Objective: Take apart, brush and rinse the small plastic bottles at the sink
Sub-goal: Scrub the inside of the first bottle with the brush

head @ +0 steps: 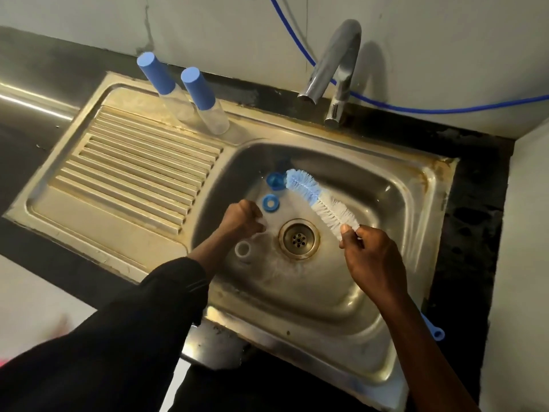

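My left hand [242,219] is low in the steel sink basin [371,200], fingers curled round a clear open bottle [244,249] whose mouth points toward me. My right hand [371,257] grips the blue-and-white bottle brush [319,200] just below its bristles; the bristle end points up-left, apart from the bottle. The brush's blue handle end [436,333] sticks out past my right forearm. A blue cap [274,180] and a blue ring [269,202] lie on the basin floor. Two capped clear bottles [205,99] stand on the drainboard's back edge.
The drain [298,239] sits between my hands. A chrome tap [329,69] arches over the basin's back edge, with no water visible. A blue hose [416,108] runs along the wall. The ribbed drainboard [133,173] lies to the left, dark countertop around it.
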